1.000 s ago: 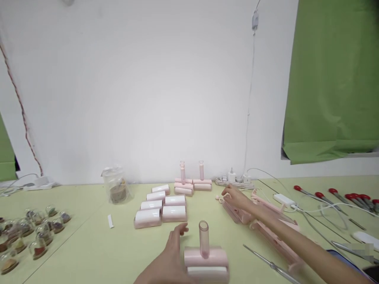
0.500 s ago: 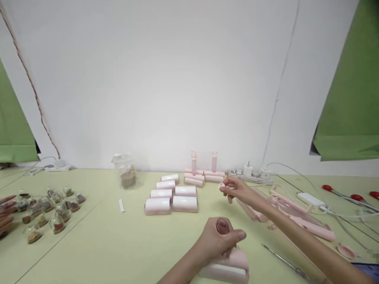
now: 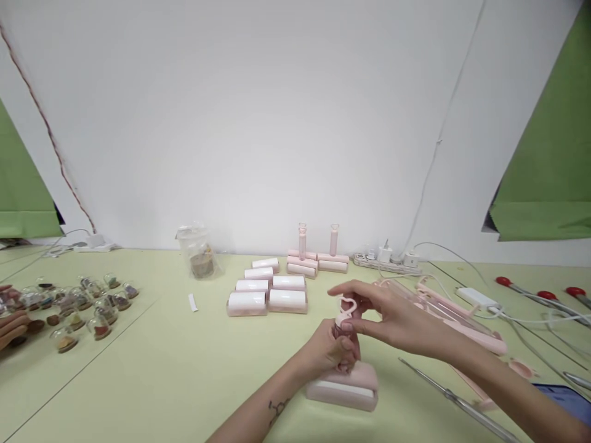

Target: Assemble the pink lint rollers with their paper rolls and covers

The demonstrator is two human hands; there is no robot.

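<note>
My left hand (image 3: 323, 349) is closed around a small translucent pink tube (image 3: 338, 330), most of it hidden by the fingers. Thumb and fingers of my right hand (image 3: 385, 312) pinch a pale pink cap with a curved loop (image 3: 344, 315) at the top of that tube. Whether the cap is seated cannot be made out. Just below my left hand lies a pink case with a white roll (image 3: 341, 394). A slim metal tool (image 3: 455, 397) rests beneath my right forearm.
Several pink cases with white rolls (image 3: 247, 301) sit mid-table, and two clear pink tubes (image 3: 333, 240) stand behind them. Right are pink frame parts (image 3: 475, 335), cables and red-handled tools (image 3: 547, 296). Left, another person's hand (image 3: 13, 329) is beside small glass domes (image 3: 99, 327).
My right hand has come down and left with the pink cap, meeting the tube in my left hand. The camera view has shifted slightly.
</note>
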